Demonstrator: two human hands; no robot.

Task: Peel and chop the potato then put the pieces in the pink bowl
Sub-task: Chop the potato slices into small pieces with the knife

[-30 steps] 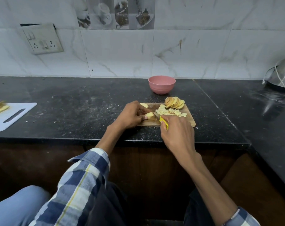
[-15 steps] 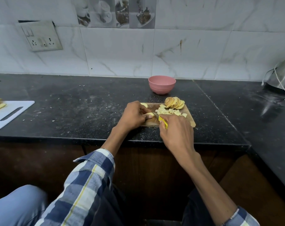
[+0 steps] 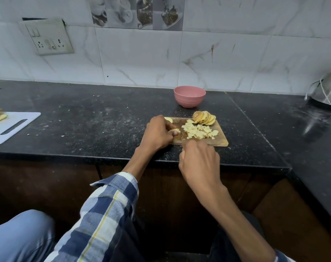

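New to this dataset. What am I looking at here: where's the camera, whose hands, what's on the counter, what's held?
There is no robot. A person wears one wide-angle camera on the head, looking forward and down, so the arms entering from below are the wearer's own.

On the black countertop lies a wooden cutting board. It carries a pile of chopped potato pieces and a fanned stack of potato slices. The pink bowl stands behind the board; its inside is not visible. A white cutting board lies far left.

The left hand holds a small potato piece down on the board. The right hand is curled as if gripping a knife, but the knife is hidden in this picture.
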